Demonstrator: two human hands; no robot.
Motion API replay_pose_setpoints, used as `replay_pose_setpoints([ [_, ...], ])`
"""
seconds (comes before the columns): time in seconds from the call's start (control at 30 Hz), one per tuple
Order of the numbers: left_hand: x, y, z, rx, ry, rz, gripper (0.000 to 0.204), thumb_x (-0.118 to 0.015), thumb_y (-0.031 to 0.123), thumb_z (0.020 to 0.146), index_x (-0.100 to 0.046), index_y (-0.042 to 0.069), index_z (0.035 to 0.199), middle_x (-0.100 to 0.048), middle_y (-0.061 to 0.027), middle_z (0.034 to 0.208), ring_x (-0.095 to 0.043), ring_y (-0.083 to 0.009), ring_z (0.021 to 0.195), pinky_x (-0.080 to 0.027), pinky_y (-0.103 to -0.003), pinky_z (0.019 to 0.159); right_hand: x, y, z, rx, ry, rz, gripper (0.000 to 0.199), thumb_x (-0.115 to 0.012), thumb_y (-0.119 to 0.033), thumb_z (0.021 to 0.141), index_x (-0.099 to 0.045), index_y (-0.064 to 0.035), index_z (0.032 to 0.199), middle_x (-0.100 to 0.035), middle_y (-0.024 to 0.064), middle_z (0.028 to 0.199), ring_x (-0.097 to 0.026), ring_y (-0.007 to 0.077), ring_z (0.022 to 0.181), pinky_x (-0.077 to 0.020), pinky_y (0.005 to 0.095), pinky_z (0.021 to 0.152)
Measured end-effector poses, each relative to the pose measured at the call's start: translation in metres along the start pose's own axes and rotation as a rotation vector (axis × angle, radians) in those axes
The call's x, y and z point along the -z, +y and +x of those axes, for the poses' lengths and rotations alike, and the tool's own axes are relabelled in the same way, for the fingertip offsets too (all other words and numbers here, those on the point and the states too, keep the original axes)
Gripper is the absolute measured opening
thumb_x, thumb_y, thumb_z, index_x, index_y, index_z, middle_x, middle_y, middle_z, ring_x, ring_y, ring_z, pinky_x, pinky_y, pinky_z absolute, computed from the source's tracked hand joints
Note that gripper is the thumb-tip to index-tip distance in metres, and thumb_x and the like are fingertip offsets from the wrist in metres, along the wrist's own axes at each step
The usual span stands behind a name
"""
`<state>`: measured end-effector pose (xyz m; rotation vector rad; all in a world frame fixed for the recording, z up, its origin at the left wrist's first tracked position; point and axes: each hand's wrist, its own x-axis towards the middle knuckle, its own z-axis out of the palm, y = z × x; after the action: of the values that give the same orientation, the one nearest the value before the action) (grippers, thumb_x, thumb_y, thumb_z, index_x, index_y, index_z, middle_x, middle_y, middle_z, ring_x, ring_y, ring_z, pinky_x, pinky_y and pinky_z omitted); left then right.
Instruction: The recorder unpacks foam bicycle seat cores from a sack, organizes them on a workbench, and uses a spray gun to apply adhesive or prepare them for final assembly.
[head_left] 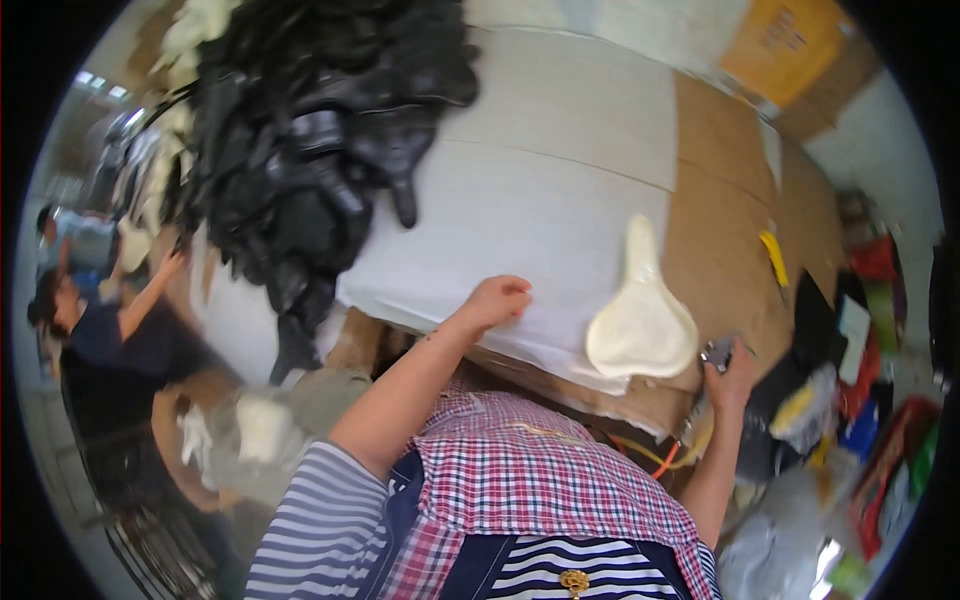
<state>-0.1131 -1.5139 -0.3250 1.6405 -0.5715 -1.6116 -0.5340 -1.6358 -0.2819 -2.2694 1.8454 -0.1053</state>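
A cream bicycle saddle shell (643, 330) lies on the table with its narrow nose pointing away from me. To its left, my left hand (497, 303) hovers over the white covering near the table's front edge, fingers loosely curled, a gap by the thumb and nothing visible in them. My right hand (731, 378) is closed around a small grey metal tool (717, 352), just right of the saddle's wide end. Blur and the fingers hide the tool's exact kind. An orange and yellow hose (667, 460) hangs below, near my right forearm.
Black saddle covers (300, 140) form a big heap at the table's far left. A yellow-handled cutter (774, 258) rests on the brown cardboard (725, 230) at right. Bags and scraps (820, 410) crowd the right side. A co-worker (100, 320) sits at the far left.
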Motion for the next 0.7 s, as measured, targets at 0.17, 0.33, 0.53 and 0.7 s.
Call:
replay_pose_setpoints([
  [0.17,0.118,-0.019,-0.054,-0.075,0.651,-0.202,0.031,-0.061,0.013,0.081,-0.058,0.001,0.109,-0.062,-0.0060,0.088,-0.059,-0.0133,0.069,-0.045,-0.025,0.061,-0.031,-0.161,0.080,0.158,-0.092,0.729,0.043,-0.066,-0.016,0.077,-0.055,-0.0036,0.116,-0.062,0.0144,0.099,-0.061,0.0259,0.091,-0.0492,0.0359,0.080],
  [0.33,0.170,-0.061,-0.092,-0.036,0.728,-0.329,0.028,-0.060,0.011,0.084,-0.056,0.003,0.110,-0.063,-0.0054,0.091,-0.061,-0.0126,0.070,-0.048,-0.021,0.059,-0.092,-0.403,0.131,0.595,-0.207,0.704,0.033,-0.067,-0.014,0.073,-0.059,-0.0051,0.104,-0.062,0.0131,0.094,-0.062,0.0267,0.082,-0.0501,0.0360,0.074],
  [0.53,0.182,-0.093,-0.143,0.007,0.745,-0.486,0.023,-0.058,0.010,0.086,-0.056,0.002,0.108,-0.063,-0.0070,0.088,-0.063,-0.0143,0.069,-0.050,-0.022,0.061,-0.162,-0.571,0.091,0.497,0.006,0.356,0.066,-0.068,-0.013,0.069,-0.037,-0.0096,0.126,-0.043,0.0188,0.127,-0.051,0.0370,0.103,-0.0471,0.0430,0.082],
  [0.7,0.204,-0.097,-0.146,-0.184,0.840,-0.361,0.020,-0.058,0.001,0.083,-0.058,0.004,0.103,-0.061,-0.0028,0.088,-0.059,-0.0103,0.074,-0.049,-0.022,0.064,-0.150,-0.528,0.115,0.498,-0.035,0.460,0.053,-0.061,-0.004,0.068,-0.044,-0.0072,0.119,-0.045,0.0180,0.118,-0.052,0.0368,0.099,-0.0468,0.0424,0.081],
])
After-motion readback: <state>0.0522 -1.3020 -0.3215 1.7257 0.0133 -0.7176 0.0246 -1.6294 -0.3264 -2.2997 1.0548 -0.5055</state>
